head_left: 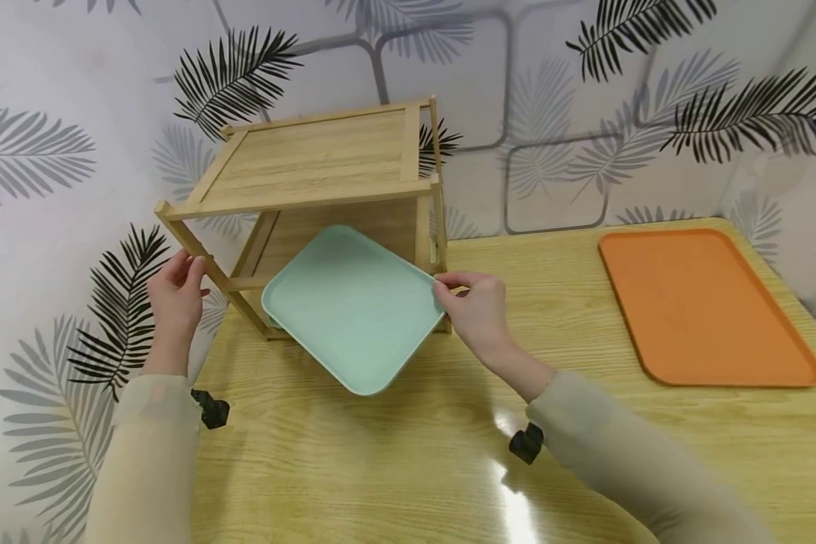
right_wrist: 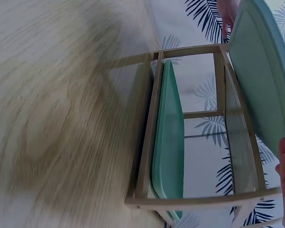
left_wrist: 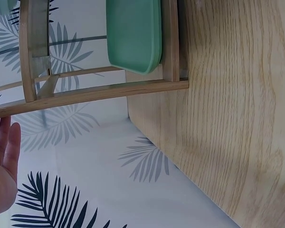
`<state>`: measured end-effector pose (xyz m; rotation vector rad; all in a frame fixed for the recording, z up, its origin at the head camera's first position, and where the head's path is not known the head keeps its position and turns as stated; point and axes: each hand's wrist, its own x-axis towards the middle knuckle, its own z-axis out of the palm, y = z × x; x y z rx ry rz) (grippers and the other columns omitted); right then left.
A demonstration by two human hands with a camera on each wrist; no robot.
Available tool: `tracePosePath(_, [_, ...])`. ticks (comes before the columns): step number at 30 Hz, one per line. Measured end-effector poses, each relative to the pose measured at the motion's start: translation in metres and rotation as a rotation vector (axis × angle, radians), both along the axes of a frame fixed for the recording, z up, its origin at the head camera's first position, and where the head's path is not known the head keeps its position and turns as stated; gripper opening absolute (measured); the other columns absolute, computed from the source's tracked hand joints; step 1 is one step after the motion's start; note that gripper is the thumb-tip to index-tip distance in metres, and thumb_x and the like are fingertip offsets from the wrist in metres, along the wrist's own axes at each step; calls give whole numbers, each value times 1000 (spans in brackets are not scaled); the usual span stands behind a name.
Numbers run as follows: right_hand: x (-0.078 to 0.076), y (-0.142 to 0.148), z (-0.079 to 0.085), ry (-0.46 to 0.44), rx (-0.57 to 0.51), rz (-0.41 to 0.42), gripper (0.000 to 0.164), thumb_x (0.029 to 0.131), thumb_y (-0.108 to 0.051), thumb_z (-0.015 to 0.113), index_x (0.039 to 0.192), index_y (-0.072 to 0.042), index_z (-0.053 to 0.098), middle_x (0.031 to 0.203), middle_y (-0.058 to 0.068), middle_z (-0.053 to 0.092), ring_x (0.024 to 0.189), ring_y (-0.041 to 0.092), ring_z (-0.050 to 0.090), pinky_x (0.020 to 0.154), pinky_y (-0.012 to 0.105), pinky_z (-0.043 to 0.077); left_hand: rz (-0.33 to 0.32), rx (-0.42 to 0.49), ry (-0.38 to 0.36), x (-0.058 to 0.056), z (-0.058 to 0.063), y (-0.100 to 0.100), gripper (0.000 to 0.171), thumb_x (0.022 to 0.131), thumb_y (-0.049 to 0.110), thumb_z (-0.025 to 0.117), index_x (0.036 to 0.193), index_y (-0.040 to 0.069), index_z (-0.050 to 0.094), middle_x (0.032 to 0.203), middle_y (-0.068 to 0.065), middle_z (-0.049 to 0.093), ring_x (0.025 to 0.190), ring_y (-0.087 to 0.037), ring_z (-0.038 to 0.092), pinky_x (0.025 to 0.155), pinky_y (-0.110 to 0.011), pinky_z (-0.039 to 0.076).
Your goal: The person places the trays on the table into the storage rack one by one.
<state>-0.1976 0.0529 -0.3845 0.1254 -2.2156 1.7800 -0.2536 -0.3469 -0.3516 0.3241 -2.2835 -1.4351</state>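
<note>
Sleeves point(head_left: 143, 468) foremost. Right hand point(head_left: 477, 311), nearer the mint-green tray point(head_left: 353, 306), pinches its right corner; tray extends leftward, diagonal to the wooden shelf rack point(head_left: 313, 162), at its middle opening. Left hand point(head_left: 175, 298): fingers loosely extended at left front post point(head_left: 190, 241).

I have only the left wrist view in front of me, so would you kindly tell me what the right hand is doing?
Observer: In the head view, the right hand pinches the edge of a pale green tray.

Operator: Thank you; besides that one and the darker green tray I see in the rack, is there another?

Observer: Yes, an orange tray lies flat on the table, to the right of the rack.

Operator: And how does the pale green tray sit relative to the rack?

Observer: Its near corner juts out in front of the rack, as the head view shows.
</note>
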Motion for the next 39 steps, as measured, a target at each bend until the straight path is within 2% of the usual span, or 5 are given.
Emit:
tracePosePath(11, [6,-37,-1,-39,-296,-65,11,88,-3,67,95,3,73,90,15,68,44,10,58,42,23,50,-2,15,17,1,0,0,40,99,25,57,137,14,58,104,10,65,92,-4,59,61,-11,48])
tracePosePath(18, [8,-43,-12,52,-314,-25,12,88,1,68,98,7,73,100,14,68,55,14,64,51,25,54,-1,29,22,1,-1,1,38,99,24,57,135,14,60,104,9,66,92,-5,59,61,-11,49])
tracePosePath(23, [9,-44,-19,177,-242,81,19,85,1,73,102,10,71,113,16,65,74,29,69,64,28,57,3,11,21,1,-1,1,39,99,25,57,136,14,59,105,8,66,92,-4,59,62,-11,49])
tracePosePath(28, [9,-43,-26,290,-44,191,23,82,-3,77,103,5,72,119,13,63,80,24,70,67,28,57,7,-2,10,0,-1,0,40,99,26,56,138,16,57,108,8,65,93,-3,58,62,-11,49])
tracePosePath(39, [4,-43,-27,519,156,303,10,80,6,76,88,2,72,92,9,63,76,19,66,66,17,54,12,30,7,1,1,2,39,99,23,57,137,16,58,108,7,65,93,-5,59,62,-11,49])
